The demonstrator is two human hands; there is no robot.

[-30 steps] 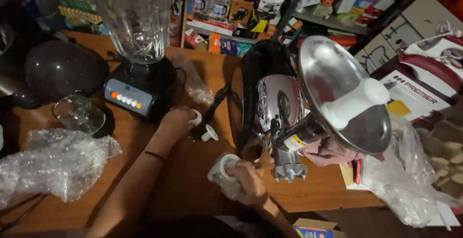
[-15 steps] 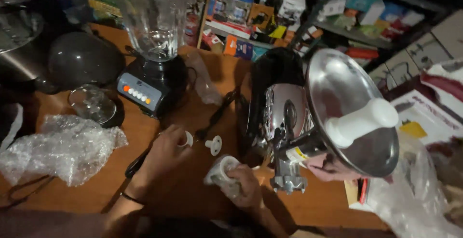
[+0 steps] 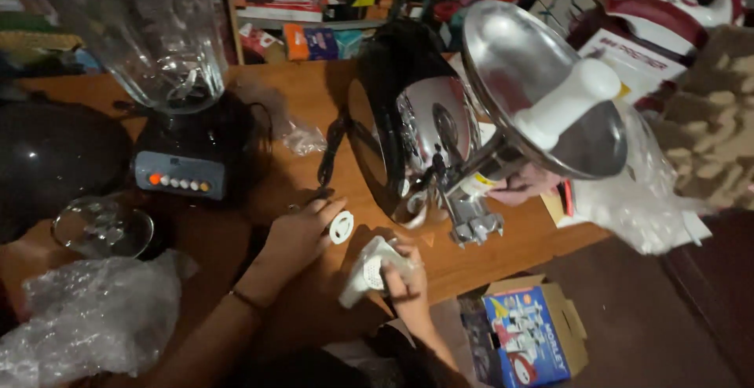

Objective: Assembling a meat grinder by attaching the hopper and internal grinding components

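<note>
Looked like early days: the left hand (image 3: 302,235) lay flat on the desk (image 3: 314,105), fingers spread by a white disc (image 3: 341,226), while the right hand (image 3: 404,282) clamped another white part (image 3: 365,270) near the unfinished meat grinder (image 3: 440,133).

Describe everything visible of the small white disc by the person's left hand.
The small white disc is a flat, round piece, seemingly plastic, with a hole or hub at its centre. It lies flat on the wooden table, in front of the shiny meat grinder. The left hand rests beside it, fingertips touching or nearly touching its edge. The right hand holds a separate white part nearby.
</note>
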